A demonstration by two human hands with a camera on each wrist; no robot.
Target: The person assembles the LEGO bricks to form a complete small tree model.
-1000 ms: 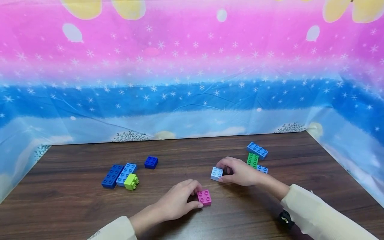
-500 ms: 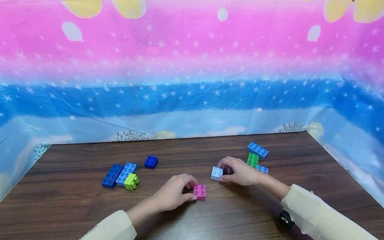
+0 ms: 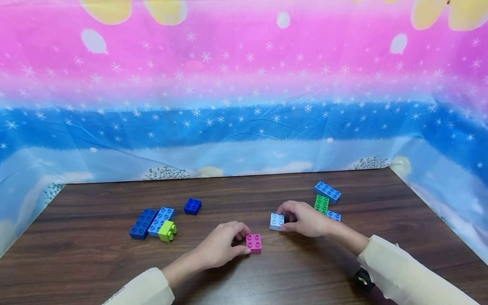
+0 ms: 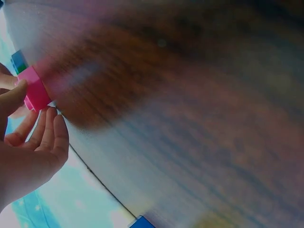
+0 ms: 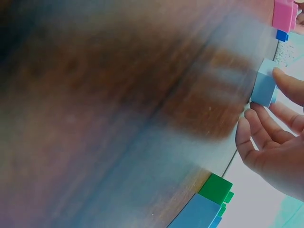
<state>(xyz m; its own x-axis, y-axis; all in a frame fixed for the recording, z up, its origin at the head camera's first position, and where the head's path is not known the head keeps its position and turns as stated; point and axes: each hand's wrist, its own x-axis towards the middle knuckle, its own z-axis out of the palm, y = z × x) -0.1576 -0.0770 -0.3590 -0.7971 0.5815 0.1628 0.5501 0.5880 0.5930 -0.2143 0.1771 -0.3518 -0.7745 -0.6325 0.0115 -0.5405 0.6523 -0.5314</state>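
Near the middle of the table, a pink toy building brick [image 3: 253, 243] with studs on top is pinched between the thumb and fingers of my left hand [image 3: 219, 245]. In the left wrist view the thumb lies on one side of the pink brick [image 4: 36, 89], fingertips on the other. A little farther back and to the right, my right hand [image 3: 305, 218] pinches a pale blue square brick [image 3: 276, 221]. The right wrist view shows the thumb against the pale blue brick [image 5: 264, 83]. A small gap separates the two held bricks.
At left lie a dark blue brick [image 3: 143, 223], a blue brick [image 3: 161, 220], a lime green brick [image 3: 166, 231] and a small dark blue brick [image 3: 192, 206]. Beyond my right hand are a green brick [image 3: 321, 204] and blue bricks [image 3: 327, 191]. A printed cloth [image 3: 244, 156] borders the table.
My left hand has moved slightly left and away from me with the pink brick, which has turned a little straighter, then stayed put. My right hand has barely moved.
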